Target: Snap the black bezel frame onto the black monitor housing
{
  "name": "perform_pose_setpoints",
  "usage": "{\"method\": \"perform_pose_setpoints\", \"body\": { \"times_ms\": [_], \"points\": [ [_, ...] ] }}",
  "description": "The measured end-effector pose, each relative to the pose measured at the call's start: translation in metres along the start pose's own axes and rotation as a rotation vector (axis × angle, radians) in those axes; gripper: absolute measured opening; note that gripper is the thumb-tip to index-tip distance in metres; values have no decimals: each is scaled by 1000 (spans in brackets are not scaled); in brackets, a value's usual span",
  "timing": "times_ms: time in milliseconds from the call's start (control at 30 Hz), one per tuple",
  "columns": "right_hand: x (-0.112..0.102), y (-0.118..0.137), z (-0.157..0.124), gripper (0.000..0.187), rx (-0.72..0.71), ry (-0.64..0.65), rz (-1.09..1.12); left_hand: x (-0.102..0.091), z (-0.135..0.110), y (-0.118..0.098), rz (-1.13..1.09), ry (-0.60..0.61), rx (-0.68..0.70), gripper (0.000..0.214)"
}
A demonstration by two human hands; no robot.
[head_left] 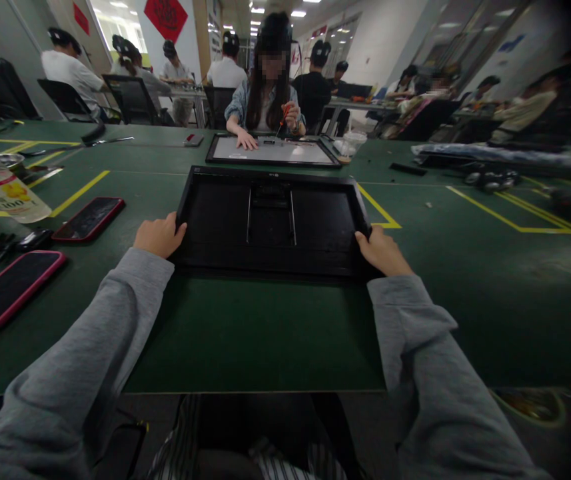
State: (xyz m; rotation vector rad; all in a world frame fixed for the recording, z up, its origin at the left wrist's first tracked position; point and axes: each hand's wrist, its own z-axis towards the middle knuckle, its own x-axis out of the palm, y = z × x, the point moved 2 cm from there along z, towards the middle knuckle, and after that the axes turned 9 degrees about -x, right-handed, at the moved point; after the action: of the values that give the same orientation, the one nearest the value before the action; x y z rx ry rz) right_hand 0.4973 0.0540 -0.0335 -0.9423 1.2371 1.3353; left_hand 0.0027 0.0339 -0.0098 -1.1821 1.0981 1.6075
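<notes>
A black monitor back cover [215, 220] lies in front of me on the green table, its hollow inner side facing up. Two thin rails and a dark recess show at its middle. My left hand [160, 237] grips its left edge, thumb on the inner side. On the opposite edge, my right hand [381, 250] is closed in the same way. The fingers under the rim are hidden on both sides.
Across the green table [265, 333], a co-worker with an orange screwdriver [284, 117] works at a display panel [285, 152]. Two phones [12, 290] and a bottle [10, 193] stand left. A plastic cup [352, 143] and a black strip [408, 169] lie farther right.
</notes>
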Motion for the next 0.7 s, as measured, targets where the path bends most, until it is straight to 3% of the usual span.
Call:
{"method": "perform_pose_setpoints", "body": {
  "times_ms": [700],
  "points": [
    [1,-1,1,61,15,13,-7,0,0,0,-16,14,5,60]
  ]
}}
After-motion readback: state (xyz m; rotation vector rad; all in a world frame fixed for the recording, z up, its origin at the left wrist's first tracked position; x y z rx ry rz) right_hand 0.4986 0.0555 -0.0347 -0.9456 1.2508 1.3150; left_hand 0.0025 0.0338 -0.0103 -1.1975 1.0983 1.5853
